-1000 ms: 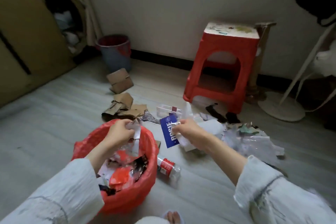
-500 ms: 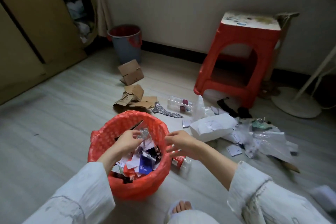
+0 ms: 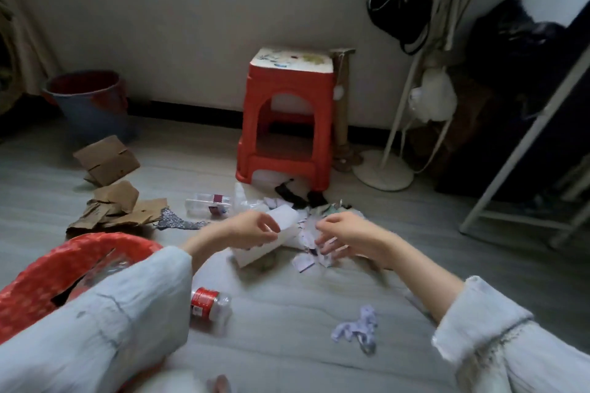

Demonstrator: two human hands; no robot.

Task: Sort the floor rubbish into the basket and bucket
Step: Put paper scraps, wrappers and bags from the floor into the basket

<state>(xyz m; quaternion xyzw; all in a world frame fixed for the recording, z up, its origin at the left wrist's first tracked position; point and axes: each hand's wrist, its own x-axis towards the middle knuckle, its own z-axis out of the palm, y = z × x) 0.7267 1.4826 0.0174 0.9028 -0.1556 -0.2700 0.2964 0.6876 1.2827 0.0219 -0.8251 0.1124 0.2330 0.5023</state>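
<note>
My left hand (image 3: 252, 230) and right hand (image 3: 343, 234), fingers loosely spread, hover over the scattered white paper scraps (image 3: 303, 233). Red woven basket (image 3: 64, 265) at eight o'clock; blue round bucket (image 3: 92, 105) at ten; bare grey floor (image 3: 287, 313) nearest me.

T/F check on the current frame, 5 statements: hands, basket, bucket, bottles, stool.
1. Both hands reach toward the paper scraps in front of the red stool. True.
2. The right hand grips the red-labelled bottle. False: that bottle lies untouched on the floor near the red basket; the right hand's fingers hang loosely over the scraps.
3. The bucket stands by the wall, far left. True.
4. The red basket is empty. False: clear plastic shows inside it.
5. The left hand is inside the basket. False: it is out over the floor, at the white packet.
</note>
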